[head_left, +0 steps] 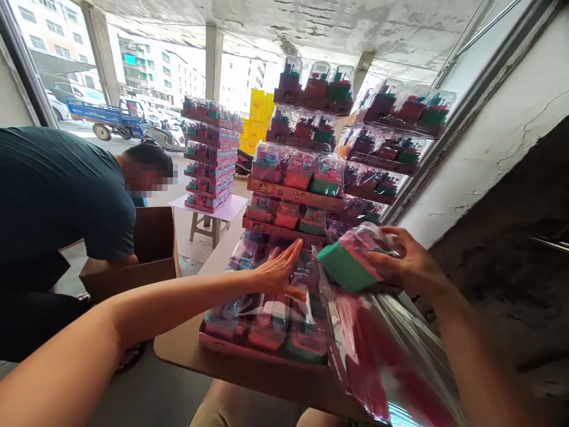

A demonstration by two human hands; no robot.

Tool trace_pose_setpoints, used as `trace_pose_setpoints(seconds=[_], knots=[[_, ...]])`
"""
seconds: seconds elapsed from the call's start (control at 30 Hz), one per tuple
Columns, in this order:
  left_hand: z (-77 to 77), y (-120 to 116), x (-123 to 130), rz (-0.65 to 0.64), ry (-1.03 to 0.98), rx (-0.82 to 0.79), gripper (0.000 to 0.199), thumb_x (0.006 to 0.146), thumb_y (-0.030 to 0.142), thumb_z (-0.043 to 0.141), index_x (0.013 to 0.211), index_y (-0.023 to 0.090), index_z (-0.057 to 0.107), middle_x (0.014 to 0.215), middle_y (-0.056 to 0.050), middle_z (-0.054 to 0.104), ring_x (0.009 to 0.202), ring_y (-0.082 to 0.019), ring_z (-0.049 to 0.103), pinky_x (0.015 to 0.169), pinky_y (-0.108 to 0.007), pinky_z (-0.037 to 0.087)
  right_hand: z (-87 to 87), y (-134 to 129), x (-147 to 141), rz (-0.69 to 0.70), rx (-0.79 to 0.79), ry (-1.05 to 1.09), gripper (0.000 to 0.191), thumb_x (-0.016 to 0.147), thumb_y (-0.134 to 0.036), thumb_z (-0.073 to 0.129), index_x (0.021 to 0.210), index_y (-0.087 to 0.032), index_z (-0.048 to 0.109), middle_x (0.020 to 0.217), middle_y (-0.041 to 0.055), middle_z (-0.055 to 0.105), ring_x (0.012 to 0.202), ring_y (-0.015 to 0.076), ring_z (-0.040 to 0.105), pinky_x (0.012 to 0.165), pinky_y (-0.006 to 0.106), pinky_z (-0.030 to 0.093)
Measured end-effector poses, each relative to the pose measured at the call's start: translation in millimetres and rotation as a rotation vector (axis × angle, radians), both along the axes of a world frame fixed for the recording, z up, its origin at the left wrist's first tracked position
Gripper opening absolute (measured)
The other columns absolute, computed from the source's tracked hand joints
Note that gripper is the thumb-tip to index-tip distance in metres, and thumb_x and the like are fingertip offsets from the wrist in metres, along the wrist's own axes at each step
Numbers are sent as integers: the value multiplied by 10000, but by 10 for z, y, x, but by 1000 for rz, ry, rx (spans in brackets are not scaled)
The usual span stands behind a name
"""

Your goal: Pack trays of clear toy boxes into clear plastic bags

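In my right hand (406,264) is a small green-and-pink box with a clear domed cover (351,267), tilted and held above the right side of the table. My left hand (282,270) has its fingers spread over a display tray (267,353) of similar boxes, near its clear plastic film. Whether its palm touches the film I cannot tell. The tray lies on the brown table (178,344) in front of me. Right of it lies a heap of clear and red plastic wrapping (382,350), partly under my right hand.
Tall stacks of filled trays (296,190) stand behind the tray, another stack (211,154) on a stool (213,228). At left a person (66,196) bends with an arm in a cardboard box (133,273). A wall (502,148) bounds the right. Yellow boxes (258,121) stand behind.
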State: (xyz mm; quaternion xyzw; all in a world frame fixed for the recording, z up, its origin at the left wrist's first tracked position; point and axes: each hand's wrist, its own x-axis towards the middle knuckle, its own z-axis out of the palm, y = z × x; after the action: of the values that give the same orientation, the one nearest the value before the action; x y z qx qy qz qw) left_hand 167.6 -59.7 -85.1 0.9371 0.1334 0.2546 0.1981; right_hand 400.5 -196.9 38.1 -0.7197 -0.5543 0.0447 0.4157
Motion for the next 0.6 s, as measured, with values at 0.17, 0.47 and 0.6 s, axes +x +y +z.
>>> trace_pose_setpoints(seconds=[0.17,0.47,0.6], knots=[[56,-5,-25,130,-539,56,1040,715,723,446,1429,204,-104,1499,-219,-8,1384,-338,-16,1070,-604,34,67,536,-545,345,-103,34,629,572,-373,743,1146,-219,535,1104,57,608,970,231,584,792,308,483],[432,113,-302,382,-732,-226,610,828,471,459,1330,153,323,1378,-159,362,1310,-259,295,1094,-453,202,-16,705,-655,465,-52,14,661,576,-459,740,1176,-263,544,1252,52,532,1149,251,487,976,380,391],[388,-138,-1010,451,-818,-448,504,784,413,527,1224,184,435,1250,-117,503,1199,-236,440,1024,-406,322,-364,171,-648,94,363,206,492,716,-578,563,1074,-240,563,1058,60,597,966,226,556,820,370,461]])
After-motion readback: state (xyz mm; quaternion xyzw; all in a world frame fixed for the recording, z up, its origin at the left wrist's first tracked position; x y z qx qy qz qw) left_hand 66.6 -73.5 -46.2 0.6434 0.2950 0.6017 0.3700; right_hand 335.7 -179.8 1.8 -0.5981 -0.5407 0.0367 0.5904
